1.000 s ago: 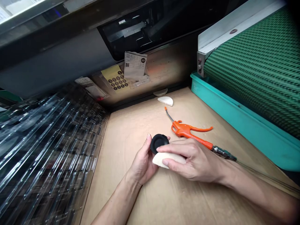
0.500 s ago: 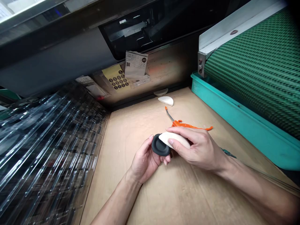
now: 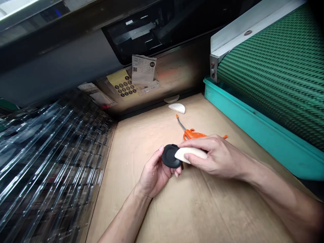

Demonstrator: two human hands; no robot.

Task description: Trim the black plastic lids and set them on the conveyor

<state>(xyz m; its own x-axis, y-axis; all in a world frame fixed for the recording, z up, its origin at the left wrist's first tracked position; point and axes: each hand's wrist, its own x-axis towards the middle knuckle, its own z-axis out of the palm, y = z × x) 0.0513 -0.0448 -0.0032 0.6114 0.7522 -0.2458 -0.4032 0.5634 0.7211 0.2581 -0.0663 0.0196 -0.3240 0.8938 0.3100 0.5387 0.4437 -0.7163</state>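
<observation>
My left hand (image 3: 154, 173) grips a round black disc-shaped part (image 3: 170, 156), thumb on its left rim and fingers curled under it. My right hand (image 3: 215, 156) is closed on a white rounded block (image 3: 189, 153) and presses its end against the black part's right side. Both hands hover just above the cardboard-covered bench (image 3: 177, 209). An orange air blow gun (image 3: 190, 133) lies behind my right hand, partly hidden by it.
A second white rounded piece (image 3: 177, 108) lies at the back of the bench. Stacks of clear plastic trays (image 3: 50, 162) fill the left. A teal bin (image 3: 253, 128) and a green ribbed conveyor (image 3: 275, 71) stand on the right. Paper labels (image 3: 143, 69) hang on the back wall.
My right hand lifted the white block from below the black part up to its right side. The left hand turned the black part slightly and stayed in place.
</observation>
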